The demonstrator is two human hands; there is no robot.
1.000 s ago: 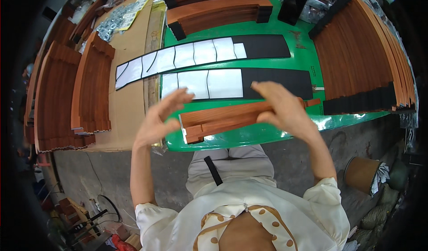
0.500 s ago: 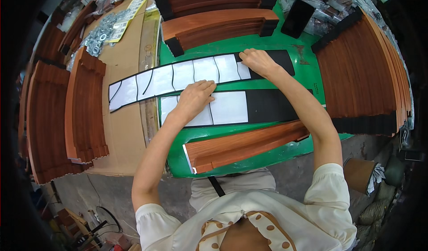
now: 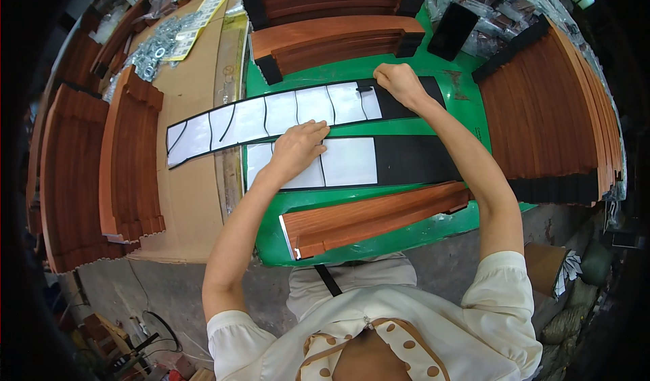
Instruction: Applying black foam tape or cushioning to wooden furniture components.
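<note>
Two long black strips with white rectangular panels lie one above the other in front of me. The far strip slants across the table, its white panels divided by thin black lines. My left hand lies flat, fingers stretched out, over the near edge of the far strip and the white part of the near strip. My right hand is curled closed above the far strip's plain black end; whatever its fingertips hold is hidden. Beside it, a short black piece shows on the last white panel.
A reddish-brown wooden moulding lies along the near edge of the green table top. Brown moulded pieces are stacked at right, with others at left and behind. A black phone and metal rings lie farther back.
My right hand has lifted slightly away from the last white panel toward the far edge, uncovering a short black piece there. My left hand stays in place.
</note>
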